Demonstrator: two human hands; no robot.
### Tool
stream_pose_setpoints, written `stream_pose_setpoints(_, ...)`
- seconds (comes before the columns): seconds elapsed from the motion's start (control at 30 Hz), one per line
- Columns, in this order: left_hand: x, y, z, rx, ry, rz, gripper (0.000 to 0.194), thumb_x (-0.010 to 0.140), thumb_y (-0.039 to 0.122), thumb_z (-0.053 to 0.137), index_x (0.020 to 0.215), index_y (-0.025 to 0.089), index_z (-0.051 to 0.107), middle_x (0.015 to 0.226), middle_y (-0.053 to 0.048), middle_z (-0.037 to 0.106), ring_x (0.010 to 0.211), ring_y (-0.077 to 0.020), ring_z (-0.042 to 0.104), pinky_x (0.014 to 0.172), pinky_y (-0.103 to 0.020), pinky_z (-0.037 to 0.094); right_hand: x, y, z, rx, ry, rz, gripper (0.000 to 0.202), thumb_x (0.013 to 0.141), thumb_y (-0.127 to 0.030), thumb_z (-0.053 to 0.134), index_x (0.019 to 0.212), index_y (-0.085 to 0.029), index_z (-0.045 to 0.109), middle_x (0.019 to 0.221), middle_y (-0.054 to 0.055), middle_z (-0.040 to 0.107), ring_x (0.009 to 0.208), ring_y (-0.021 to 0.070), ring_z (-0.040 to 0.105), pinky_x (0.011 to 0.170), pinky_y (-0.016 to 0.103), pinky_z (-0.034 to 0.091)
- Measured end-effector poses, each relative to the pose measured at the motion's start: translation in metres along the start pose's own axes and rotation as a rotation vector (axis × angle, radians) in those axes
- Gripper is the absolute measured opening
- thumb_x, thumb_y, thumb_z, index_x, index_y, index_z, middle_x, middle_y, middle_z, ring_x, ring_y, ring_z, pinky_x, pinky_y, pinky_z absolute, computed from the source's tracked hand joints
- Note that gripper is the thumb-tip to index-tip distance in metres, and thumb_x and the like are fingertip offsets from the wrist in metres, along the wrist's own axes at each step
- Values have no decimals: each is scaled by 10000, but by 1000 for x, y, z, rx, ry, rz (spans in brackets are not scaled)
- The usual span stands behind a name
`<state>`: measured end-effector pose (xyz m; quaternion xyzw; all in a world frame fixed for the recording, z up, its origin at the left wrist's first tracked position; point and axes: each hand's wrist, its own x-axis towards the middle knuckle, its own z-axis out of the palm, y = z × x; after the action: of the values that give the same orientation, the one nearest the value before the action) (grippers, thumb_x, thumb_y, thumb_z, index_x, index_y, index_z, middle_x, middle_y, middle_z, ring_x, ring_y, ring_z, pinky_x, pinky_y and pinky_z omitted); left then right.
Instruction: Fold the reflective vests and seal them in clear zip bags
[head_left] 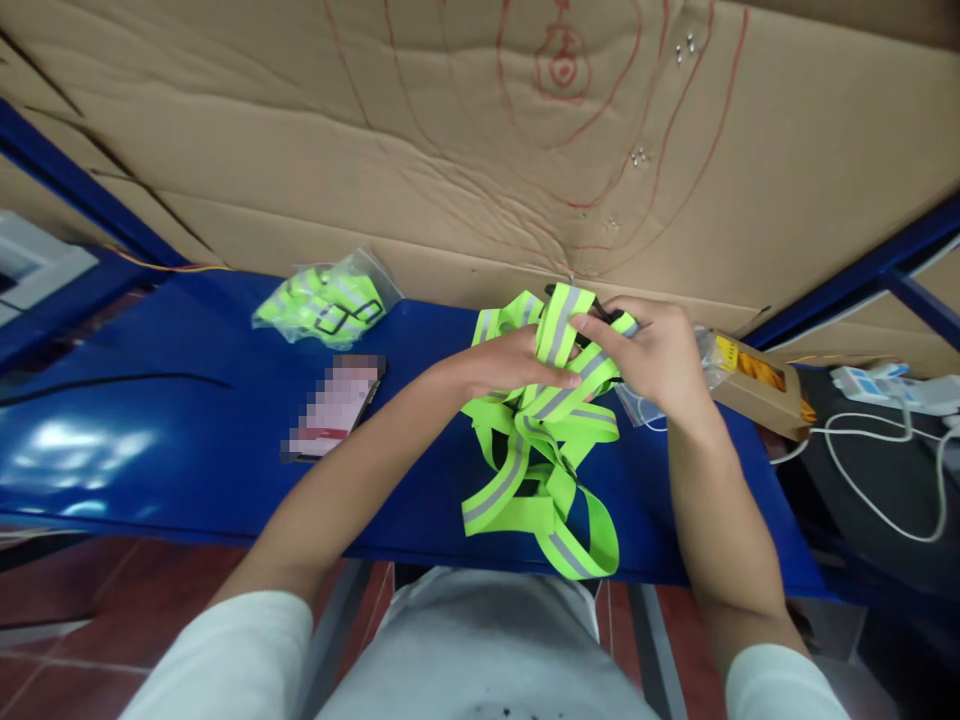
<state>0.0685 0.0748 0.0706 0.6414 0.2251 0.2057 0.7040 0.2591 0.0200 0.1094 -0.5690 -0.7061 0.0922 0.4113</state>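
Note:
A tangle of neon-yellow reflective straps (510,480) with grey stripes lies on the blue table (187,430), partly raised in both hands. My left hand (517,362) is closed around a bundle of the strap, its thumb and fingers pressing on the bands. At the upper right of the bundle, my right hand (649,340) pinches the strap beside a black buckle, which its fingers partly hide. Loose loops hang down below my hands toward the table's front edge.
A clear bag (330,300) of similar straps sits at the back left. Nearer stands a phone (337,405) lying flat. To the right are a cardboard box (761,385) and white cables (862,425). A cardboard panel (300,130) with red drawn lines rises behind.

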Motion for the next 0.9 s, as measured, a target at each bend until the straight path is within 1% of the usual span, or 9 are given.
stream_pose_setpoints(0.23, 3, -3, 1, -110, -58, 12, 439, 715, 222, 916, 1114, 158, 746, 1122, -86, 790, 996, -234, 746, 1003, -445, 573, 6, 10, -2, 310, 96, 90, 282, 782, -421, 875, 927, -240, 714, 976, 26, 753, 862, 186, 684, 740, 311, 547)
stream_pose_setpoints(0.33, 4, -6, 6, -222, -115, -1, 482, 718, 243, 923, 1157, 161, 743, 1191, -115, 781, 1032, -247, 750, 1013, -472, 580, 6, 14, -4, 398, -8, 172, 320, 807, -479, 854, 991, -258, 714, 919, 21, 743, 719, 165, 657, 606, 292, 528)
stream_pose_setpoints(0.43, 5, -11, 10, -159, -125, 104, 465, 768, 249, 885, 1203, 184, 734, 1267, -105, 761, 1148, -260, 729, 1076, -481, 554, 5, 17, -4, 388, -123, 216, 453, 831, -550, 821, 1173, -281, 695, 844, 4, 724, 632, 166, 637, 527, 286, 497)
stream_pose_setpoints(0.5, 6, -13, 10, -71, -61, 151, 447, 787, 227, 856, 1214, 191, 728, 1292, -99, 752, 1221, -269, 702, 1123, -488, 522, 4, 15, -3, 233, -52, 101, 468, 857, -553, 804, 1226, -284, 701, 940, 29, 754, 750, 199, 698, 630, 323, 565)
stream_pose_setpoints(0.57, 6, -14, 8, -19, 13, 143, 440, 787, 209, 841, 1210, 185, 722, 1303, -106, 746, 1243, -276, 690, 1145, -496, 504, 2, 10, -2, 75, -34, -49, 377, 956, -548, 700, 1221, -281, 735, 1142, 69, 777, 995, 249, 741, 869, 409, 614)
stream_pose_setpoints(0.63, 6, -13, 5, 13, 61, 126, 428, 786, 214, 833, 1199, 182, 724, 1298, -103, 746, 1238, -276, 688, 1143, -494, 507, -2, 2, -1, -11, -161, -129, 422, 1034, -565, 567, 1295, -275, 729, 1341, 91, 741, 1237, 295, 700, 1083, 499, 555)
stream_pose_setpoints(0.73, 4, -9, -2, 82, 62, 119, 333, 774, 228, 820, 1093, 171, 748, 1185, -78, 770, 1177, -271, 702, 1098, -475, 539, -6, -7, 3, -100, -310, -154, 640, 1002, -635, 589, 1498, -230, 600, 1501, 133, 648, 1388, 356, 620, 1160, 560, 494)
stream_pose_setpoints(0.8, 2, -6, -6, 95, 43, 115, 281, 747, 221, 825, 1010, 154, 753, 1096, -68, 777, 1124, -264, 714, 1064, -462, 555, -7, -10, 6, -150, -313, -171, 669, 985, -656, 608, 1482, -209, 612, 1456, 150, 678, 1329, 371, 656, 1104, 539, 522)
stream_pose_setpoints(0.9, -1, 1, -6, -15, 50, 121, 347, 697, 225, 884, 1010, 141, 759, 1067, -67, 786, 1094, -254, 731, 1055, -433, 557, -6, -9, 8, -163, -253, -157, 544, 994, -692, 559, 1084, -201, 774, 1018, 112, 801, 922, 297, 751, 864, 419, 567)
